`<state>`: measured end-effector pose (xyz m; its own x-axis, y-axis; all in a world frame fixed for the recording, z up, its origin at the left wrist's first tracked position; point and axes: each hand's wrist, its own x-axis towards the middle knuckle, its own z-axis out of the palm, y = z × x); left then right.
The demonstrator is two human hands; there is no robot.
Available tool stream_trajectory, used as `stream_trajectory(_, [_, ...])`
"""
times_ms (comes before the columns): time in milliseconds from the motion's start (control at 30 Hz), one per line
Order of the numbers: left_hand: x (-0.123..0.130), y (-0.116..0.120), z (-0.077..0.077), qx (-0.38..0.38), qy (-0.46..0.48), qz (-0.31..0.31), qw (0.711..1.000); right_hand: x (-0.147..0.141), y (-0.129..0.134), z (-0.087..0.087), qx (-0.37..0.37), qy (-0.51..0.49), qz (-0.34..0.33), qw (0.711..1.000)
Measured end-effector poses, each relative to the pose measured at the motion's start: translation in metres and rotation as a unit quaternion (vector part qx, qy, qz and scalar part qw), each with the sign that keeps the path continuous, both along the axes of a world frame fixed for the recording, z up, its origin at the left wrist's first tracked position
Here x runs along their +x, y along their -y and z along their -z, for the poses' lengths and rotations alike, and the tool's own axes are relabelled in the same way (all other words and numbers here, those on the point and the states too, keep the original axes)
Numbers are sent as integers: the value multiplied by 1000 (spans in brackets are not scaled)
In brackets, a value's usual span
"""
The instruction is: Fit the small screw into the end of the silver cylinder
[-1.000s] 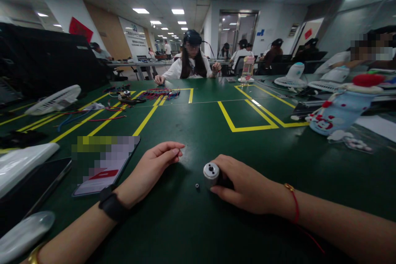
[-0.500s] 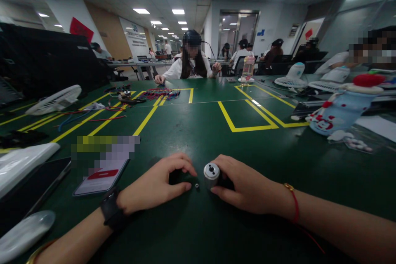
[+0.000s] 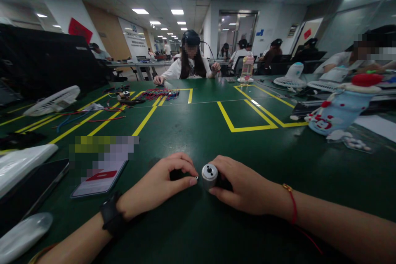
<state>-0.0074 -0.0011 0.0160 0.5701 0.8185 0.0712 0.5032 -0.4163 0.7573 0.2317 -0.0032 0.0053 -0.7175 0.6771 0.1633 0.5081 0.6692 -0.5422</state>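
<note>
The left hand (image 3: 158, 183) pinches a tiny grey ring (image 3: 196, 177) near the right hand (image 3: 243, 183), clamped round a silver metal cylinder (image 3: 208, 177), seemingly for steadiness.

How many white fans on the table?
3 visible: a left fan beyond the phone; a middle fan and a right fan, both beyond the blue bottle. Others may be hidden behind that bottle.
</note>
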Motion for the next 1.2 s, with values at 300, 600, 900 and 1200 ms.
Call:
stream_trajectory(300, [12,10,-18,66,56,-72,994,-2,2,-2,14,-9,-9,1000])
stream_trajectory(600, [23,12,-13,106,38,-64,992,-2,2,2,31,-3,-8,999])
stream_trajectory(900, [23,16,-17,95,33,-50,994,-2,1,2,28,-5,-10,1000])
stream_trajectory(1200, [18,19,-17,81,36,-50,995,-2,1,1,14,-7,-7,1000])
